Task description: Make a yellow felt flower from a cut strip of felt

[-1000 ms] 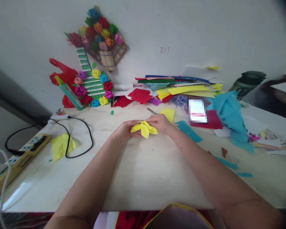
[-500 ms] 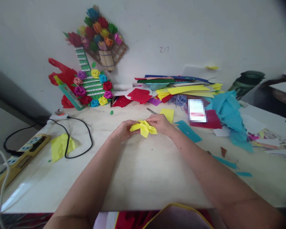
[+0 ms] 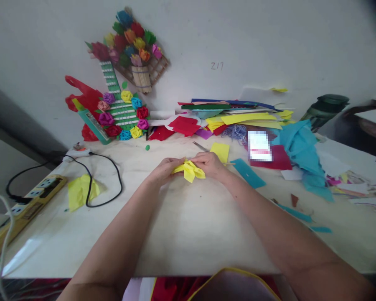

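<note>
While the left hand (image 3: 166, 169) pinches one side of a folded yellow paper shape (image 3: 189, 170), the right hand (image 3: 209, 164) holds its other side, fingers close together, over the middle of the table (image 3: 188, 238); whether it touches the surface, I cannot tell. Its points face the near edge. Just beyond the right hand lie a metal blade (image 3: 200, 146) and a yellow sheet (image 3: 221, 151). Stacked papers (image 3: 250, 119) line the far edge; a power strip (image 3: 34, 198) lies along the left edge.

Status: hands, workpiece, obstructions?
Left hand, right hand: both gripping yellow folded-paper piece. Petals splayed. Nothing visibly blocking; pointed grey metal blade just beyond right hand.
</note>
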The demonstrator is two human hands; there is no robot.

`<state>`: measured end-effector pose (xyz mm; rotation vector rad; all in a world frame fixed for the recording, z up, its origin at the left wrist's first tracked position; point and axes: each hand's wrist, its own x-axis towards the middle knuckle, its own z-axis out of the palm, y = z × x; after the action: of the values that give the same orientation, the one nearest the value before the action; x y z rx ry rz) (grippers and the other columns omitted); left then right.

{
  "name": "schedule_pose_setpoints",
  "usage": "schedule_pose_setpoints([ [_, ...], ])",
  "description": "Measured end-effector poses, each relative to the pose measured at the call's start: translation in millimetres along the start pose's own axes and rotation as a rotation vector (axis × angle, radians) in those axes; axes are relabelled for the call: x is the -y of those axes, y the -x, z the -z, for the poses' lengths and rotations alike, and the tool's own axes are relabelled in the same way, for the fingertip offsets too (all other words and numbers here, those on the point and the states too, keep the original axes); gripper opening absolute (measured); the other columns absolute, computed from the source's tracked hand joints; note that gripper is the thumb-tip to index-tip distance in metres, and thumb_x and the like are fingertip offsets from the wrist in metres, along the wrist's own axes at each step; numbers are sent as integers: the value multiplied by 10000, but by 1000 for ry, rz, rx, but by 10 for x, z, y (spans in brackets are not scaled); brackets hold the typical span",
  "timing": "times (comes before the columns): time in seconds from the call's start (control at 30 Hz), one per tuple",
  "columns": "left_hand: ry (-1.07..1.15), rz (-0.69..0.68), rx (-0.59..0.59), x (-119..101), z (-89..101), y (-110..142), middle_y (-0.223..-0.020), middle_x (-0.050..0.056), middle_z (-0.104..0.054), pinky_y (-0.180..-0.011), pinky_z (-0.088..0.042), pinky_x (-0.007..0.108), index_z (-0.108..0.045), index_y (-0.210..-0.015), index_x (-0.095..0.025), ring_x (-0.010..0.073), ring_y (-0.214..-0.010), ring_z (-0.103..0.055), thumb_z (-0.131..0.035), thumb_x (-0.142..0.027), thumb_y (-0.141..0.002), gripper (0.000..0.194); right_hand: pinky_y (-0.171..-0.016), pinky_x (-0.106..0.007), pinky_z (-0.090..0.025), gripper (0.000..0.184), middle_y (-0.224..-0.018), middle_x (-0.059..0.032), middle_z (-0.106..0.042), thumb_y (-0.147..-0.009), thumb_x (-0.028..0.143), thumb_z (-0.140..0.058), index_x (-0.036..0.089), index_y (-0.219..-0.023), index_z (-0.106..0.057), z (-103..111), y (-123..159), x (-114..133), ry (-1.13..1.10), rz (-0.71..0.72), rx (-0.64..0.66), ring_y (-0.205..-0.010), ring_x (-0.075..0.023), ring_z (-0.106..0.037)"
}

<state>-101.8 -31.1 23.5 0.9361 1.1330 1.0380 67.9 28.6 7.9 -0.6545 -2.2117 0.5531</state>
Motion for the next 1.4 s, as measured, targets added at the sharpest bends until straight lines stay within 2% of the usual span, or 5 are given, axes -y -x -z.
schedule_pose_setpoints([
  [0.63, -397, -213, -62, 70, 47, -37, -614, 28, -601, -518, -373, 205, -638, -708, -101, 104, -542, -504, -620, -394, -585, 318, -619, -221, -415, 261, -759, 0, -649, -701, 210, -543, 244, -939, -644, 25, 20, 5, 124, -109, 107, -665, -102, -559],
  [0.77, -497, -262, -78, 82, 7, -58, -640, 36, -614, -534, -380, 209, -650, -727, -96, 117, -569, -515, -612, -413, -582, 351, -529, -213, -389, 296, -594, 32, -615, -702, 261, -540, 255, -987, -619, 96, 34, -56, 51, -215, 211, -527, -81, -513],
  [0.97, -568, -347, -92, 132, -15, -91, -687, 57, -633, -572, -405, 218, -656, -732, -105, 135, -610, -533, -581, -406, -620, 330, -601, -242, -454, 272, -742, -18, -658, -717, 249, -520, 190, -957, -634, 118, 20, -128, -213, -253, 284, -644, -106, -575],
  [1.2, -629, -391, -113, 138, -35, -93, -691, 43, -621, -579, -391, 209, -655, -727, -120, 128, -615, -511, -563, -415, -638, 322, -581, -269, -474, 204, -646, -23, -654, -703, 249, -560, 177, -860, -667, 85, 9, -161, -214, -229, 226, -584, -113, -583],
  [1.4, -601, -334, -118, 156, 36, -129, -576, -4, -540, -484, -332, 185, -627, -695, -113, 85, -526, -435, -521, -488, -648, 392, -604, -241, -452, 167, -694, -18, -651, -706, 225, -549, 177, -794, -682, 88, -21, -119, -73, -75, 135, -643, -104, -575],
])
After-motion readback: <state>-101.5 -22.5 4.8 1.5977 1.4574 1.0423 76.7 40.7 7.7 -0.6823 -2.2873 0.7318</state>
